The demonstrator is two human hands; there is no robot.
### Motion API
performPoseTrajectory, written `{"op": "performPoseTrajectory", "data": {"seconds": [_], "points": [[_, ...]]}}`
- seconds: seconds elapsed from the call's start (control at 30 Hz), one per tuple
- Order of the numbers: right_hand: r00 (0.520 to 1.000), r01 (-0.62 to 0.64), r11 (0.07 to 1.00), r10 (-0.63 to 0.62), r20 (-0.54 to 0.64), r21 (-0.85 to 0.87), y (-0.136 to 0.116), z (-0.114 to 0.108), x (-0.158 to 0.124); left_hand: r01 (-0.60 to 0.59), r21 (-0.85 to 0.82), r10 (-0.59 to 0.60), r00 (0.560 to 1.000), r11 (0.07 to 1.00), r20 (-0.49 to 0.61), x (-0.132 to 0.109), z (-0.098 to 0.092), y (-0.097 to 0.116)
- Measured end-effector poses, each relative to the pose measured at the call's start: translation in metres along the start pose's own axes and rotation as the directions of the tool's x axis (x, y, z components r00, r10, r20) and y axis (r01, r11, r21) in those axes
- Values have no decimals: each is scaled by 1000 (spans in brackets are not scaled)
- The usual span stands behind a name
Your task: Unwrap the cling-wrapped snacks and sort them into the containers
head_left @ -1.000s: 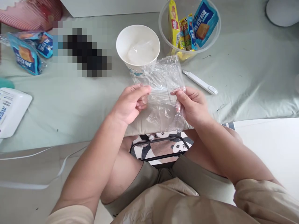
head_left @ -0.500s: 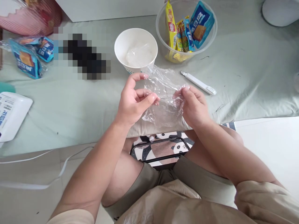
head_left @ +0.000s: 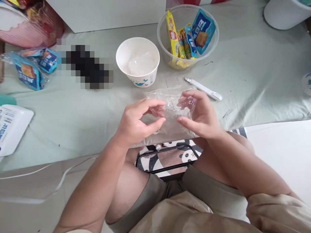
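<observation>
A crumpled clear plastic bag spreads near the table's front edge, between my two hands. My left hand is at its left side, fingers curved against the film and thumb held apart from them. On the other side my right hand has its fingers bent over the film, thumb also apart. Whether the bag rests fully on the cloth I cannot tell. Just beyond it stands a white paper bowl with crumpled clear plastic inside. A white utility knife lies behind my right hand.
A clear round tub of snack packets stands behind the knife. Blue packets in clear film lie far left, near a blurred dark object. A white pack sits at the left edge; a white box is behind.
Both thumbs have moved away from the fingers; the right hand's pinch has loosened. The bag appears lower and flatter, and more of the paper bowl shows. The view has shifted slightly.
</observation>
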State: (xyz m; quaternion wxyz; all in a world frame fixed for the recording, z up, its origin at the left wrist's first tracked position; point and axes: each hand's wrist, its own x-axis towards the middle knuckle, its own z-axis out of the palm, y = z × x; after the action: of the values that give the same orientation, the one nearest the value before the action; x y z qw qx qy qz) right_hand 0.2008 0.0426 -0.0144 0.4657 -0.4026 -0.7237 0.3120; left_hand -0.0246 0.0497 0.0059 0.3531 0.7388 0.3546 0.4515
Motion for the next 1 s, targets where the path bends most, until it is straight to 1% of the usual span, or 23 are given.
{"op": "performPoseTrajectory", "data": {"seconds": [0.07, 0.13, 0.2, 0.23, 0.3, 0.33, 0.37, 0.4, 0.47, 0.5, 0.53, 0.6, 0.63, 0.67, 0.73, 0.8, 0.83, 0.87, 0.93, 0.97, 1.0], "points": [[998, 56, 986, -53, 20, -156, 1, 1, 0, 14, 73, -13, 1000, 997, -18, 0, 0, -3], [998, 50, 960, -58, -21, -275, 4, 4, 1, 1, 215, 10, 998, 977, -54, 0, -1, -6], [995, 41, 941, -69, -74, -336, 5, 5, 1, -10, 329, 43, 995, 944, -91, 1, -2, -6], [992, 49, 938, -85, -91, -344, 4, 5, 2, -16, 357, 59, 992, 934, -109, 2, -2, -6], [989, 76, 950, -110, -96, -303, 0, 4, 2, -15, 363, 71, 988, 932, -140, 2, -4, -4], [993, 74, 967, -95, -75, -243, -2, 3, 2, -7, 340, 60, 987, 940, -146, 2, -4, -3], [997, 45, 986, -53, -47, -160, -5, 2, 2, 6, 297, 35, 991, 955, -132, 2, -4, -3], [1000, -10, 997, 9, -18, -72, -8, 1, 1, 30, 234, -7, 995, 972, -99, 1, -3, -3], [988, -157, 985, 157, 0, 70, -13, 2, 1, 131, 62, -131, 991, 989, 2, 0, -1, -4], [975, -219, 968, 223, -18, 126, -14, 4, 1, 212, -32, -210, 976, 977, 52, 0, 1, -6], [960, -262, 948, 275, -47, 180, -14, 5, 1, 305, -123, -295, 951, 945, 92, 1, 2, -7], [937, -301, 905, 339, -82, 300, -11, 9, 2, 470, -291, -454, 882, 834, 123, 3, 5, -9], [928, -317, 877, 365, -71, 362, -9, 10, 3, 516, -372, -509, 851, 772, 126, 5, 5, -9], [921, -342, 847, 389, -37, 408, -7, 10, 4, 538, -445, -546, 829, 716, 125, 7, 5, -8], [890, -439, 798, 448, 80, 413, -5, 9, 5, 557, -543, -585, 799, 628, 142, 11, 4, -4], [843, -536, 774, 511, 168, 337, -5, 6, 6, 616, -548, -618, 757, 567, 211, 15, 3, 0], [829, -558, 773, 530, 177, 301, -6, 5, 7, 660, -517, -641, 726, 546, 249, 16, 2, 2], [826, -563, 777, 538, 169, 280, -7, 3, 7, 704, -471, -669, 690, 532, 277, 16, 1, 3], [840, -541, 789, 522, 147, 291, -7, 0, 7, 769, -367, -717, 630, 523, 297, 17, -1, 3], [848, -528, 792, 509, 147, 306, -7, -1, 7, 785, -323, -731, 615, 529, 296, 17, -2, 2], [856, -515, 795, 494, 152, 321, -6, -2, 7, 788, -292, -733, 613, 542, 293, 17, -3, 1]]}}
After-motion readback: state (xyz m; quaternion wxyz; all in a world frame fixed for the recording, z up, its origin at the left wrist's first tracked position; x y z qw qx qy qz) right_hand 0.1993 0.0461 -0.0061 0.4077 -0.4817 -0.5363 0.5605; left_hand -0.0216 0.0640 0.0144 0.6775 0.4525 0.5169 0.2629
